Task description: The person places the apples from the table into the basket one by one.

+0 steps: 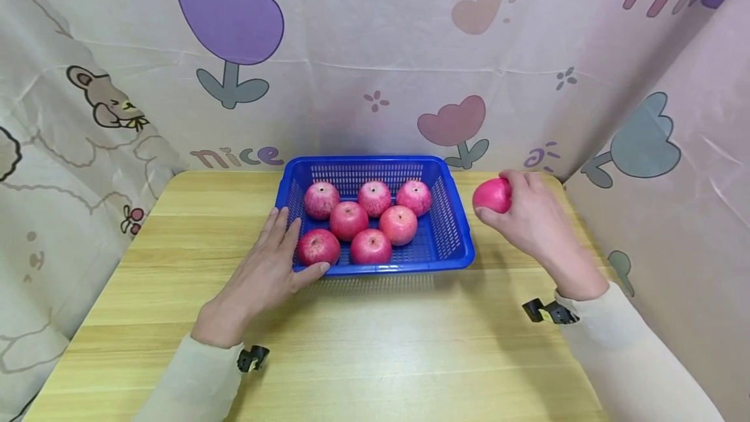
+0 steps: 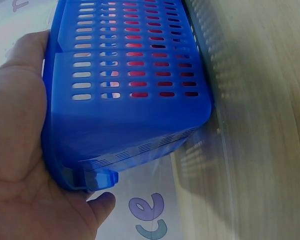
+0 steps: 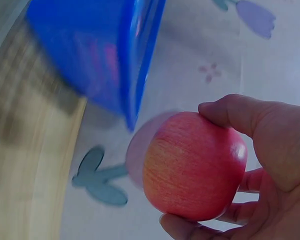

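Observation:
A blue plastic basket [image 1: 381, 270] with slotted walls stands on the table and holds several red apples [image 1: 349, 221]. My left hand [image 1: 266, 272] rests on the basket's front left corner, fingers stretched along the left rim and thumb along the front rim. In the left wrist view, the palm [image 2: 15, 145] lies against the basket's rim. To the right of the basket, my right hand [image 1: 533, 217] grips one apple [image 1: 492, 195] above the table. The right wrist view shows this apple [image 3: 195, 167] between the thumb and the fingers, beside the basket's wall [image 3: 85, 45].
The light wood table [image 1: 375, 350] ends at a patterned curtain [image 1: 351, 83] behind the basket. More curtain hangs along the left and right sides. A small black camera sits at each wrist.

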A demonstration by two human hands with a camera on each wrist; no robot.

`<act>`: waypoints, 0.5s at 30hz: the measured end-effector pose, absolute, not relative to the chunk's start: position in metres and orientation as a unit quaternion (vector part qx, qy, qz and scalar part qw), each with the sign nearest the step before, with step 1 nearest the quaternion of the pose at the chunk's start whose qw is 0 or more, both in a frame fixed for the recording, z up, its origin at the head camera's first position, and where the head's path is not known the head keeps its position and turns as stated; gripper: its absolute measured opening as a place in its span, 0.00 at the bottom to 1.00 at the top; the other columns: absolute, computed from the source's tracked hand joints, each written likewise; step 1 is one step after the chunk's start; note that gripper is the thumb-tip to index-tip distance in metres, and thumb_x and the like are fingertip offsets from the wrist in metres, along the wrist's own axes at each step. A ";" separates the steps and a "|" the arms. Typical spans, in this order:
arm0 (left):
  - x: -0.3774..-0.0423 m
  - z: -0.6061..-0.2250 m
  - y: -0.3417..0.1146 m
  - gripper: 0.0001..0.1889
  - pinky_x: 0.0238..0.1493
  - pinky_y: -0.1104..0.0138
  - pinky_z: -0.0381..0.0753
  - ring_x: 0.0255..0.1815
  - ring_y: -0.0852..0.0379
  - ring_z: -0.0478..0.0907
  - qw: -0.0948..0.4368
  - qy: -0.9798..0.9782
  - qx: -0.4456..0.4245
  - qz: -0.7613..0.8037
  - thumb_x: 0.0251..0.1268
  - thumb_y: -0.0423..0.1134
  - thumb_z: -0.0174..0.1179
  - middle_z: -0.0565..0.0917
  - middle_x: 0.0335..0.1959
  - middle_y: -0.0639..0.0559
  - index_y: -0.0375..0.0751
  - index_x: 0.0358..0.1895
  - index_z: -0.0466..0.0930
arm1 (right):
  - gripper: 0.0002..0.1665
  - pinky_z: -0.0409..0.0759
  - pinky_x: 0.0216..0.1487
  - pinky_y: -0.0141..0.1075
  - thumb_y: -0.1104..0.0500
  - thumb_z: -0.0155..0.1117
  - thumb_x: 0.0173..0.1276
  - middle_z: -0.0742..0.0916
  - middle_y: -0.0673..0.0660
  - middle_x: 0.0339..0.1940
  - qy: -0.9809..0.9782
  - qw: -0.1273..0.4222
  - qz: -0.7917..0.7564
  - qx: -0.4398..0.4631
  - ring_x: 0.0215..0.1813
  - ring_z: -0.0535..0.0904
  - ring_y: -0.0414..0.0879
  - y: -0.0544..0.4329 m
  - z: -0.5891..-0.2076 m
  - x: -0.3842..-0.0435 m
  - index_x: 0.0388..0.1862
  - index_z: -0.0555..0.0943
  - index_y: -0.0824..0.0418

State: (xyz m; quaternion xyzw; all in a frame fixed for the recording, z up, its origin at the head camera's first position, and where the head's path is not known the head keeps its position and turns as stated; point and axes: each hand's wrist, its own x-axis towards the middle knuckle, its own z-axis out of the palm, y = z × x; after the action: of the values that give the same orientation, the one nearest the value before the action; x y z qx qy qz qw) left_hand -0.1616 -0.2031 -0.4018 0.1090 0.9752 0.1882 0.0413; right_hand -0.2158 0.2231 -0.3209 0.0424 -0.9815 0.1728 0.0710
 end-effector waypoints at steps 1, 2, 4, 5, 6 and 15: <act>-0.162 -0.402 -0.203 0.64 0.81 0.35 0.49 0.89 0.36 0.29 0.041 0.975 0.109 0.188 0.64 0.84 0.47 0.37 0.88 0.34 0.33 0.86 0.47 | 0.47 0.83 0.47 0.63 0.41 0.72 0.67 0.77 0.74 0.63 -0.981 0.069 0.176 0.047 0.56 0.76 0.69 0.217 -0.320 -0.215 0.73 0.69 0.68; -0.162 -0.402 -0.203 0.64 0.81 0.35 0.49 0.89 0.36 0.29 0.040 0.975 0.110 0.188 0.64 0.84 0.47 0.38 0.88 0.33 0.33 0.85 0.47 | 0.47 0.83 0.48 0.62 0.41 0.72 0.67 0.77 0.73 0.63 -0.980 0.067 0.179 0.054 0.56 0.77 0.69 0.211 -0.319 -0.215 0.74 0.69 0.67; -0.163 -0.402 -0.204 0.64 0.81 0.35 0.49 0.89 0.36 0.29 0.040 0.975 0.110 0.188 0.64 0.84 0.47 0.38 0.88 0.33 0.33 0.85 0.47 | 0.46 0.83 0.49 0.62 0.41 0.73 0.67 0.77 0.71 0.62 -0.979 0.061 0.181 0.069 0.56 0.77 0.68 0.201 -0.319 -0.214 0.74 0.70 0.65; -0.163 -0.402 -0.204 0.64 0.81 0.35 0.49 0.89 0.36 0.29 0.040 0.975 0.110 0.188 0.64 0.83 0.47 0.38 0.88 0.33 0.33 0.85 0.47 | 0.46 0.83 0.49 0.62 0.41 0.73 0.67 0.77 0.70 0.63 -0.979 0.058 0.178 0.077 0.57 0.77 0.67 0.196 -0.320 -0.214 0.74 0.70 0.65; -0.163 -0.402 -0.204 0.64 0.81 0.35 0.49 0.89 0.36 0.29 0.040 0.975 0.109 0.187 0.64 0.83 0.47 0.38 0.88 0.33 0.33 0.85 0.47 | 0.46 0.83 0.50 0.62 0.41 0.73 0.66 0.78 0.69 0.63 -0.979 0.054 0.175 0.086 0.58 0.77 0.67 0.191 -0.321 -0.214 0.74 0.70 0.64; -0.162 -0.402 -0.204 0.63 0.81 0.35 0.49 0.89 0.36 0.29 0.041 0.976 0.109 0.185 0.64 0.83 0.48 0.38 0.88 0.34 0.33 0.85 0.47 | 0.46 0.83 0.52 0.57 0.37 0.74 0.63 0.82 0.65 0.57 -0.984 0.027 0.087 0.151 0.51 0.82 0.61 0.150 -0.335 -0.217 0.71 0.73 0.63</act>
State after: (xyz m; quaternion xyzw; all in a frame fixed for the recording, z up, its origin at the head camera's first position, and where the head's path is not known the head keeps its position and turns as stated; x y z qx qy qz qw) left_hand -0.1619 -0.2037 -0.4024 0.1087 0.9758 0.1853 0.0406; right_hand -0.2172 0.1504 -0.3353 0.1514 -0.9843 0.0867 0.0272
